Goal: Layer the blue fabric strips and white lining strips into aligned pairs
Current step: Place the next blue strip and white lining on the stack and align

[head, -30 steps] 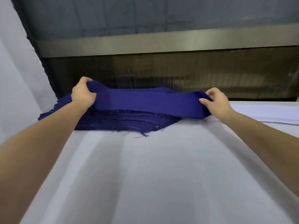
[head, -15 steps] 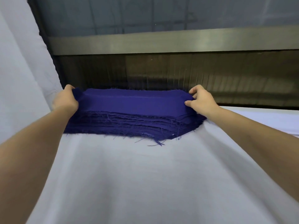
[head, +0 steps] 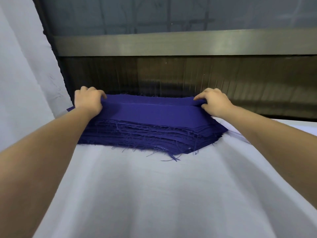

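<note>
A thick stack of dark blue fabric strips with frayed edges lies at the far side of the white cloth surface. My left hand grips the left end of the top blue strip. My right hand pinches the right end of the same strip between thumb and fingers. The top strip lies along the stack, slightly lifted at its far edge. No separate white lining strip can be told apart from the white surface.
A dark panel with a metal rail rises right behind the stack. White fabric hangs at the left. The white cloth surface stretches wide toward me.
The top blue strip, held raised and skewed a second ago, has come down onto the stack, squared with it. Both hands moved back and now hold its ends at the stack's far corners.
</note>
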`<action>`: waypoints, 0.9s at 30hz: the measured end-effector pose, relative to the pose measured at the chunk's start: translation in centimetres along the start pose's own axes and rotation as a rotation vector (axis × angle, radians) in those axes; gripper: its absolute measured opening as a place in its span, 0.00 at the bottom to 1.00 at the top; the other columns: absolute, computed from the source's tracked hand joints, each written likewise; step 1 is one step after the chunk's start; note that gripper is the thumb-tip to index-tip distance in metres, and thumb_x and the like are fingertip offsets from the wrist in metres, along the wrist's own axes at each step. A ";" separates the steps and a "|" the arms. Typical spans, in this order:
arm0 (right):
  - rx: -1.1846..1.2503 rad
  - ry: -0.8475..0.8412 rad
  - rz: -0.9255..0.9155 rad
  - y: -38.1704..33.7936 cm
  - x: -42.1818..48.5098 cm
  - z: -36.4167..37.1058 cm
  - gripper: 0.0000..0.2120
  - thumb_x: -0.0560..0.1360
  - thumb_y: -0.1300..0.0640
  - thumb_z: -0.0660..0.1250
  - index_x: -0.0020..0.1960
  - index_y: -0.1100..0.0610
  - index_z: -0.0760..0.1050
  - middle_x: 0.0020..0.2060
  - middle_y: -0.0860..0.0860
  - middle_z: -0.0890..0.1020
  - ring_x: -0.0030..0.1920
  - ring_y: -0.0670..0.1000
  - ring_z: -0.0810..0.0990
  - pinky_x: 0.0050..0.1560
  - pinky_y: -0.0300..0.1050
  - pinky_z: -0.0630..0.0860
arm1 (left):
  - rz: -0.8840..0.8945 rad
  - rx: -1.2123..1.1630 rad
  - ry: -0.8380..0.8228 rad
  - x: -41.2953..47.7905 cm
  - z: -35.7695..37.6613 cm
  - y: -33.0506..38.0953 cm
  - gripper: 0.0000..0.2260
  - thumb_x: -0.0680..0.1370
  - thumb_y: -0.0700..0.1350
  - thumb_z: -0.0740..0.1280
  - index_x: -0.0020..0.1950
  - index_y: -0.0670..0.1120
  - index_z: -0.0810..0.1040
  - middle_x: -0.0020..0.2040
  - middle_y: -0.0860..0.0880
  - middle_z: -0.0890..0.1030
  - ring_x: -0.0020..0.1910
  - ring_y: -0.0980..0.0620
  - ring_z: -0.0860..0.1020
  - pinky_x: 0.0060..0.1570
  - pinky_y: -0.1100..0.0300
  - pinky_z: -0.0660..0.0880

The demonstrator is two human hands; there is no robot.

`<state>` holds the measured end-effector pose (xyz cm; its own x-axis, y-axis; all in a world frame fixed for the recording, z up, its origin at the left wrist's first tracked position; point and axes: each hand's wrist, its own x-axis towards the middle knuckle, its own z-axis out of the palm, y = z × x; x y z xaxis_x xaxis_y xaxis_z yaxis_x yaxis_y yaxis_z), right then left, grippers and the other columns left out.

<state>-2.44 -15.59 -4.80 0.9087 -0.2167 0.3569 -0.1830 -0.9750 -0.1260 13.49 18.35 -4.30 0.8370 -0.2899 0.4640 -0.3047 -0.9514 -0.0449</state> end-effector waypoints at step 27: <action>0.243 0.261 -0.018 -1.9 3.6 -1.2 0.08 0.76 0.56 0.65 0.50 0.51 0.82 0.51 0.52 0.80 0.56 0.53 0.74 0.55 0.47 0.73 | 0.376 -0.370 0.011 -0.1 -1.3 17.6 0.28 0.73 0.63 0.65 0.67 0.48 0.70 0.60 0.48 0.76 0.59 0.47 0.74 0.57 0.48 0.72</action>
<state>0.71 -14.58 -2.19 0.7786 -0.2353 0.5817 -0.0446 -0.9454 -0.3227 7.46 1.71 -3.93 0.6350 -0.6013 0.4849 -0.7247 -0.6811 0.1044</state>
